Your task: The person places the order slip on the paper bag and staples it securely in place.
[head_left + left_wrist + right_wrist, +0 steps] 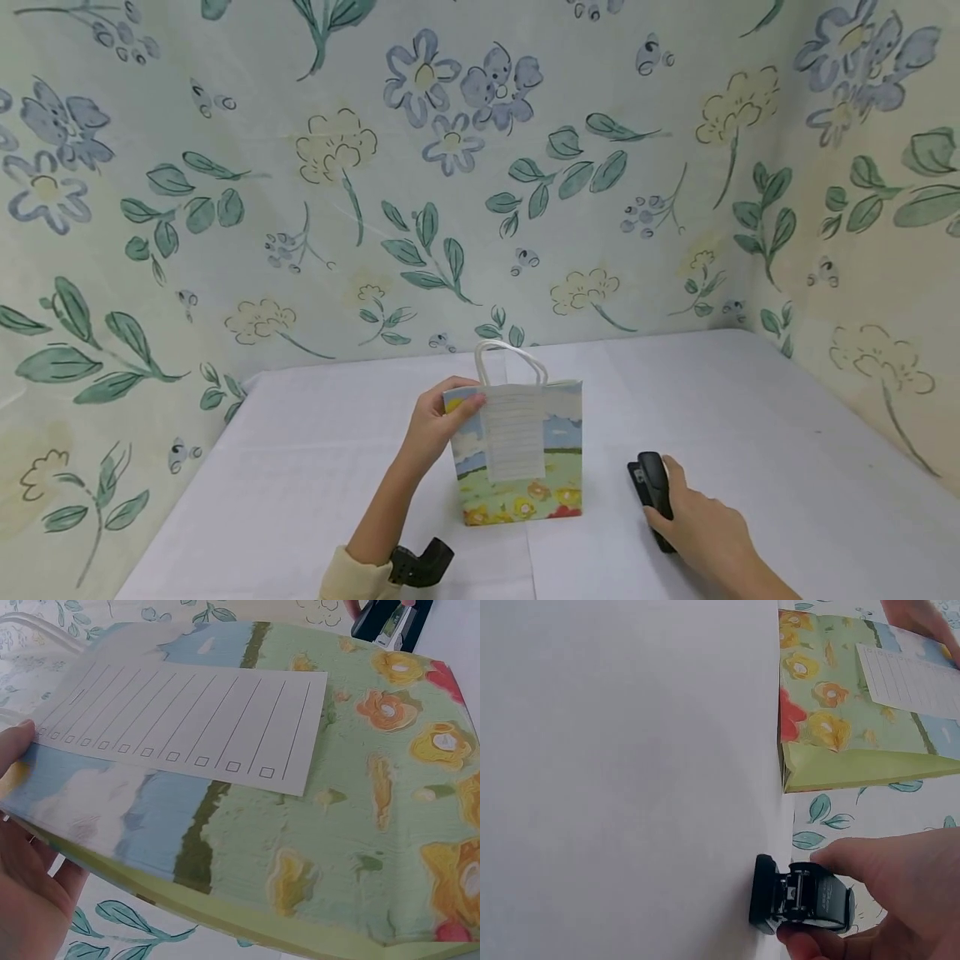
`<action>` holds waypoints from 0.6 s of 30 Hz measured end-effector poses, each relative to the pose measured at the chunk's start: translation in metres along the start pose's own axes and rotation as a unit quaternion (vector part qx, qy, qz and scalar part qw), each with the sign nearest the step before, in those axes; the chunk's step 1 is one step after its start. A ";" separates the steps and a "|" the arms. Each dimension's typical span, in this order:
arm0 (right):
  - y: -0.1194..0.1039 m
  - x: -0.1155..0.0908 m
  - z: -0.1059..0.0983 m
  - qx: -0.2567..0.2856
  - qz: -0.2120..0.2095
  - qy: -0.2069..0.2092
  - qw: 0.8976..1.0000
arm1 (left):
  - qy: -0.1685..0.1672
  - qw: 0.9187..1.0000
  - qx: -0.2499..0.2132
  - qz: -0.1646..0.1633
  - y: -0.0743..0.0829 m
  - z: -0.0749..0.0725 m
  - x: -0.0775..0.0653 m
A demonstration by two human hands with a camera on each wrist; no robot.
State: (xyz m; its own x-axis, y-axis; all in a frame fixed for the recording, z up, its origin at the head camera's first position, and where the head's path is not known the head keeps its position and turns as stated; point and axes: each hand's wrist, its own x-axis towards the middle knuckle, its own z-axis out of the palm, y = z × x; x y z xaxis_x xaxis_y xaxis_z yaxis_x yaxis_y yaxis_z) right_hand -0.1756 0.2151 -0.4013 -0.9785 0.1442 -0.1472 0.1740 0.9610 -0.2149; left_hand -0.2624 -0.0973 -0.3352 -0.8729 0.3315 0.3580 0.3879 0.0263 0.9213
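Note:
A paper gift bag [562, 467] printed with flowers, grass and sky stands upright on the table, its white handles [517, 350] looped above. A lined paper sheet [514, 437] with small checkboxes lies against its front. My left hand [438, 421] pinches the bag's upper left edge, thumb in front at the sheet's top corner [36, 736], fingers behind. To the right, my right hand [705, 521] grips a black stapler [655, 487] by its sides, thumb on one side and fingers on the other. In the right wrist view the stapler [810, 896] has its base on the table.
A white cloth covers the table [337, 467]. Behind and at both sides hang floral curtains [450, 208]. A black device [423, 562] is strapped to the left wrist, below a cream sleeve [356, 575].

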 end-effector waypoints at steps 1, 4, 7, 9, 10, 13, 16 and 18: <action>0.000 0.000 -0.002 -0.005 -0.002 0.002 1.000 | 0.001 1.000 0.001 0.007 0.000 -0.001 0.000; 0.002 -0.001 -0.008 -0.011 -0.009 0.013 1.000 | 0.012 1.000 0.008 0.027 0.002 -0.006 -0.002; 0.004 -0.004 -0.017 -0.009 -0.023 0.030 0.999 | 0.034 0.998 0.018 0.044 0.003 -0.011 -0.004; 0.005 -0.005 -0.024 -0.002 -0.030 0.044 0.999 | 0.051 0.997 0.026 0.051 0.004 -0.014 -0.006; 0.006 -0.006 -0.028 0.002 -0.034 0.054 0.998 | 0.058 0.996 0.028 0.056 0.005 -0.015 -0.006; 0.004 -0.006 -0.039 0.011 -0.050 0.088 0.995 | 0.078 0.994 0.035 0.065 0.008 -0.018 -0.008; 0.001 -0.005 -0.049 0.020 -0.069 0.128 0.989 | 0.097 0.992 0.052 0.065 0.012 -0.022 -0.010; -0.002 -0.005 -0.055 0.019 -0.083 0.155 0.984 | 0.106 0.990 0.070 0.063 0.015 -0.024 -0.012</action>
State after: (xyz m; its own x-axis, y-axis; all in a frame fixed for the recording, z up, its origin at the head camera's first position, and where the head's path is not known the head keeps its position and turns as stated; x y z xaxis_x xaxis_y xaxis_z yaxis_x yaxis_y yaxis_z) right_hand -0.1775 0.2258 -0.3471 -0.9795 0.0570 0.1932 0.0074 0.9686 -0.2486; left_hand -0.2527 -0.1237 -0.3217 -0.8518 0.1355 0.5061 0.5218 0.1332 0.8426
